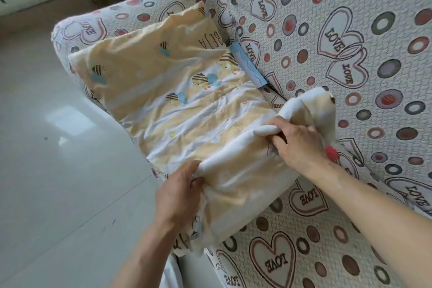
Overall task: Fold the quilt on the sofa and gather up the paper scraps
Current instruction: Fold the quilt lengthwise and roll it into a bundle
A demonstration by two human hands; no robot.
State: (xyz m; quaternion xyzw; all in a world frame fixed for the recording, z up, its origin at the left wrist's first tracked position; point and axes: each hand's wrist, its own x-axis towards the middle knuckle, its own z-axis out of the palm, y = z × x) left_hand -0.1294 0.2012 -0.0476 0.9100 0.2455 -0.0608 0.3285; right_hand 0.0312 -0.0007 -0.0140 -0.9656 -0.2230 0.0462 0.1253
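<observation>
Quilt (187,100) looks soft, light and floppy; I have my left hand (180,190) and right hand (297,145) each gripping its near folded edge.

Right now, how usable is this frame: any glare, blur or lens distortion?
Head view: bright, even daylight; a window reflection glares on the tiled floor; wide-angle bending curves the sofa and floor lines; the quilt looks slightly overexposed and soft; both the left hand and the right hand gripping it are reasonably sharp.
</observation>
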